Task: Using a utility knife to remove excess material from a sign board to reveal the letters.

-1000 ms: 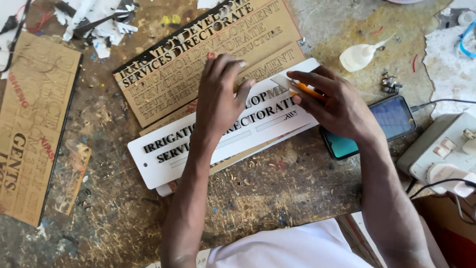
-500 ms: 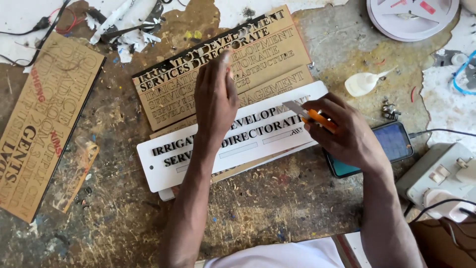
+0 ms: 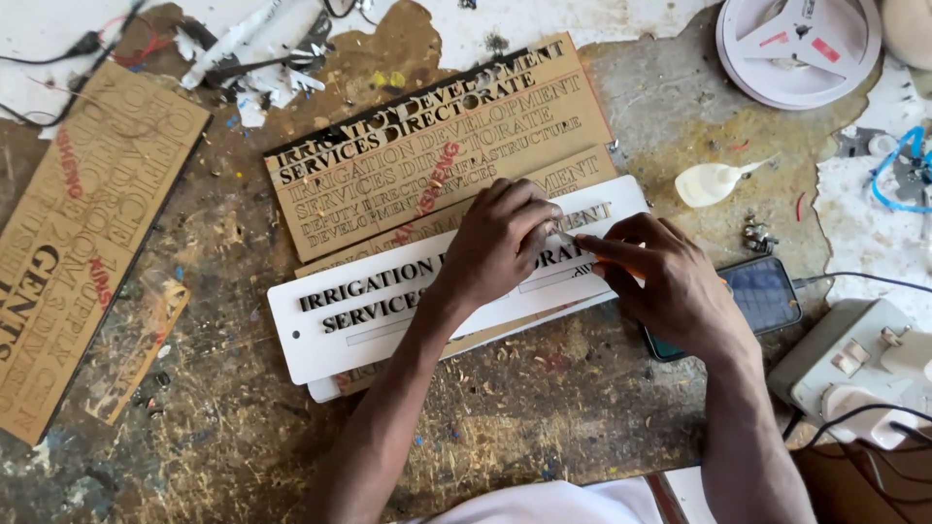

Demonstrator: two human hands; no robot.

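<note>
step: lettering work on the white sign plate (image 3: 369,325); black letters already sit along most of both rows, fingers now meet at the right end of the lower row.
left hand (image 3: 500,243): flat, fingers together, pressing the plate down; holds nothing.
right hand (image 3: 670,286): fingers pinched narrow at a small piece by the left fingertips; what is in the pinch, cannot tell.
next move: likely needs a steady plate and fine fingertip placement in line with the row.
plate position: mid-bench, lying over a cut brown board (image 3: 437,146).
surface: scarred, paint-spattered workbench (image 3: 544,437); scraps about.
nearby: phone (image 3: 762,296) under right wrist, white reel (image 3: 796,44), socket block (image 3: 854,374).
</note>
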